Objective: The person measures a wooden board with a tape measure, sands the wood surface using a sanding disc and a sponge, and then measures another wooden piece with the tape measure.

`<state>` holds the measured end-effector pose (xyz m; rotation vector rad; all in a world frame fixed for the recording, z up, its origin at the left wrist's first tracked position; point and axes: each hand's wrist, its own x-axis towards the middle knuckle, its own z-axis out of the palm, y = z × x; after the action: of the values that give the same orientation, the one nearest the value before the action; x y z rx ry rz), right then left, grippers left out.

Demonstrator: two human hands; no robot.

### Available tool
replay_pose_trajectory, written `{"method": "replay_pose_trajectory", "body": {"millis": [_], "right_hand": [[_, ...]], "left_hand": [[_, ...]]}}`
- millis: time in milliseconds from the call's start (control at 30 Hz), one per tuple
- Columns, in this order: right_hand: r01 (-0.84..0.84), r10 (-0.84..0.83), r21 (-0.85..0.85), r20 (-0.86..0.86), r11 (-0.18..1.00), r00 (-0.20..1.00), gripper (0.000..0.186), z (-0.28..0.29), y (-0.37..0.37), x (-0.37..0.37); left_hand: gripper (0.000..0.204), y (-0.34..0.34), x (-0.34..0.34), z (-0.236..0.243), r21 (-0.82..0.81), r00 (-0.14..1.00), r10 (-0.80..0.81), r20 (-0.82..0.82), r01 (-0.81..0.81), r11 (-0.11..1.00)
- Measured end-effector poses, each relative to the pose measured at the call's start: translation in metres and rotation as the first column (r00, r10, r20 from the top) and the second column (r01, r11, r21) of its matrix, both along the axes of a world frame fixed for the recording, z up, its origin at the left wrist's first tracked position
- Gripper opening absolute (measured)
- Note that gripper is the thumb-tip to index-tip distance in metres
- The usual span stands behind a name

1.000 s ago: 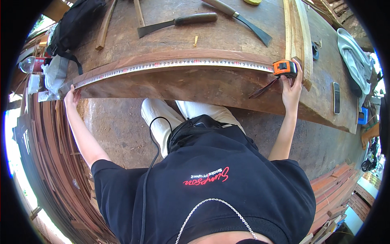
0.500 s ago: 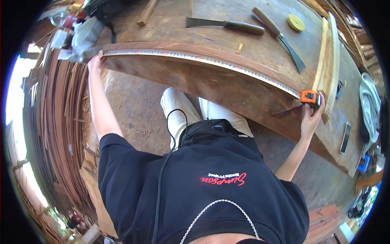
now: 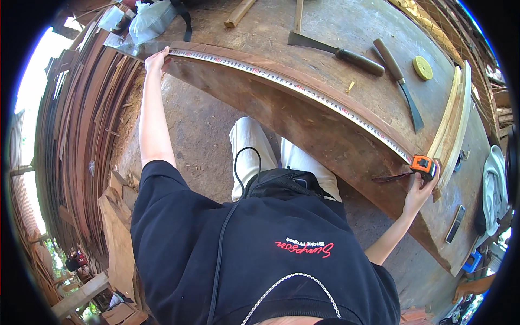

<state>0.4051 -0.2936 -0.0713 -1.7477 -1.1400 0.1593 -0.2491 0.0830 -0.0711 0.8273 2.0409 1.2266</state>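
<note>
A long white tape blade [image 3: 296,86] runs along a reddish-brown wooden board [image 3: 319,85] at the table's near edge. At the board's left end, my left hand [image 3: 156,61] pinches the blade's end. My right hand [image 3: 417,195] is closed round the lower side of the orange and black tape measure [image 3: 424,167], at the right end of the board. The blade lies stretched between both hands. A dark, thin strip [image 3: 391,177] sticks out beside my right hand; what it is I cannot make out.
On the table [image 3: 260,30] lie two knives with wooden handles [image 3: 357,60] [image 3: 395,67], a yellow-green roll [image 3: 422,68], pale wood strips [image 3: 452,130] and a phone [image 3: 455,223]. A plastic bag [image 3: 149,23] stands far left. Stacked planks [image 3: 81,141] fill the left side.
My view has turned, so the table and board slope more steeply down to the right. Both hands keep their holds at the two ends of the stretched tape.
</note>
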Motion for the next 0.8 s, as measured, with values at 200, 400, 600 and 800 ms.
{"method": "replay_pose_trajectory", "body": {"millis": [200,400,600,800], "right_hand": [[-0.021,0.020,0.027,0.009,0.999,1.000,0.055,-0.003,0.000,0.000],[-0.029,0.029,0.033,0.000,0.999,1.000,0.055,-0.004,-0.002,0.002],[-0.002,0.002,0.007,0.051,1.000,0.999,0.053,0.000,0.000,-0.001],[0.006,-0.006,0.000,0.037,1.000,0.999,0.055,-0.003,0.000,0.001]], "left_hand": [[0.026,-0.003,-0.005,-0.004,0.035,1.000,0.012,-0.003,-0.012,0.999],[0.024,0.001,-0.006,-0.016,0.059,0.996,0.048,-0.077,-0.043,0.997],[0.033,0.007,-0.018,-0.021,0.012,0.967,0.078,-0.244,-0.078,0.997],[0.033,0.002,-0.007,-0.014,0.060,0.903,0.097,-0.419,-0.080,0.995]]}}
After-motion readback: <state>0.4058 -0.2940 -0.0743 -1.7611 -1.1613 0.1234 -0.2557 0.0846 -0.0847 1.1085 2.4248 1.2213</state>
